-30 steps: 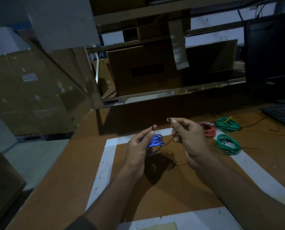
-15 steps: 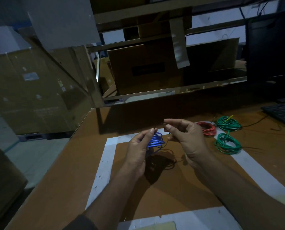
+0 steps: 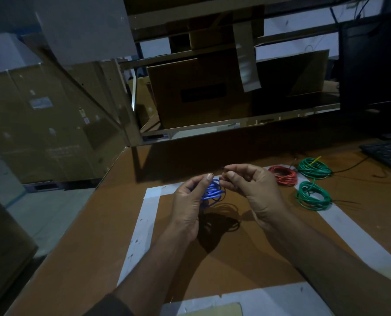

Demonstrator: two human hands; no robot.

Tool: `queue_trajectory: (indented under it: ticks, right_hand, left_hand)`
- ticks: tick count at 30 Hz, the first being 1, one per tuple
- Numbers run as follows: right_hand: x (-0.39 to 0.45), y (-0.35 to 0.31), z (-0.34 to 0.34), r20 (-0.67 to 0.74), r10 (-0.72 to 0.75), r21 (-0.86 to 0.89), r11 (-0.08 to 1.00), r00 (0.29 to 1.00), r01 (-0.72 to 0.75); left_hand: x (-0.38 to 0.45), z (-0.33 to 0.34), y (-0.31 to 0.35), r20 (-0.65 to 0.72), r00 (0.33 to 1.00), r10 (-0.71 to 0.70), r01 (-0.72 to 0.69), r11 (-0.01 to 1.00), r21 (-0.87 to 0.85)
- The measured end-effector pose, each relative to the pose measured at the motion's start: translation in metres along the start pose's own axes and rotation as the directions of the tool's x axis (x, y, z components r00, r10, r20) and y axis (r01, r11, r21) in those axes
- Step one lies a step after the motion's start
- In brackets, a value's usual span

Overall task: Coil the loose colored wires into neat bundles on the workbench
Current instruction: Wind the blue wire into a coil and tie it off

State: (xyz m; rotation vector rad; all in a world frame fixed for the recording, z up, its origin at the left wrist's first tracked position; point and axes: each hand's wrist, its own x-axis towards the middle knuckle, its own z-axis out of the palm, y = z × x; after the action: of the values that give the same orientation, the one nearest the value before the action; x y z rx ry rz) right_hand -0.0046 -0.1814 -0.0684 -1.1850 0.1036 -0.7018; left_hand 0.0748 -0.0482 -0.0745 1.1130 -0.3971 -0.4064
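My left hand (image 3: 190,201) holds a small blue wire coil (image 3: 212,192) above the workbench, thumb and fingers curled round it. Close beside it, my right hand (image 3: 253,190) pinches a thin dark wire end (image 3: 224,172) between thumb and forefinger, just above the blue coil. A black wire coil (image 3: 224,218) lies on the brown bench below the hands, partly in their shadow. To the right lie a red coil (image 3: 283,175) and two green coils, one at the back (image 3: 314,165) and one nearer (image 3: 313,196).
White tape (image 3: 144,224) marks a square on the workbench. A black keyboard (image 3: 388,153) and a monitor (image 3: 377,65) stand at the right rear. Cardboard boxes (image 3: 201,92) sit behind a raised ledge. The bench's left edge (image 3: 76,220) drops to the floor.
My right hand has moved left toward my left hand, and its fingers have closed into a pinch on the wire end. The left hand keeps holding the blue coil.
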Motion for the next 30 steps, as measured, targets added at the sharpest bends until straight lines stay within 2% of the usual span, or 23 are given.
queue_trajectory:
  ticks: [10,30]
  right_hand:
    - [-0.0038,-0.0029,0.0023,0.031,0.043,0.059,0.997,0.999,-0.044]
    - [-0.0077,-0.006,0.0025,0.03,0.033,-0.058,0.998,0.999,-0.031]
  left_hand:
    - [0.0012,-0.003,-0.0029,0.009,0.998,0.06,-0.06,0.995,0.073]
    - [0.001,-0.0036,-0.0036,0.021,0.997,0.07,-0.072,0.993,0.093]
